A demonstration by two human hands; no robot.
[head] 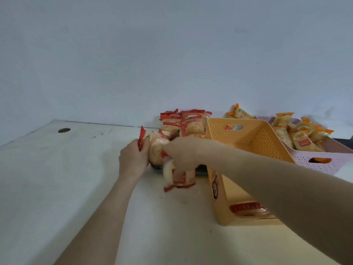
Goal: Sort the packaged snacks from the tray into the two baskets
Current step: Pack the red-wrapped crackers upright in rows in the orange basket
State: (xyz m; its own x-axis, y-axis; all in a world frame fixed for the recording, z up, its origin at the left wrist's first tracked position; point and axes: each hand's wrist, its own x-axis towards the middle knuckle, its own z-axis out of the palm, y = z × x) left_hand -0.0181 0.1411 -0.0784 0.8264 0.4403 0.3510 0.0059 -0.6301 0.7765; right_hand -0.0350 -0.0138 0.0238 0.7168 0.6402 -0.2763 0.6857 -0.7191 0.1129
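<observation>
On the white desk (57,188), my left hand (131,161) clasps a red-ended clear snack packet (154,144) by its upright left end. Just right, my right hand (183,152) clenches a second red-ended packet (179,175), hanging long axis downward at the teal tray's (200,172) near edge. The orange perforated plastic basket (246,134) lies immediately right of that grip; the pink basket (324,161), holding orange-ended packets (301,140), stands farther right.

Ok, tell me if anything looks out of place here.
One orange-ended packet sits behind the yellow basket, outside the pink basket that holds the other orange ones. Otherwise nothing stands out.
</observation>
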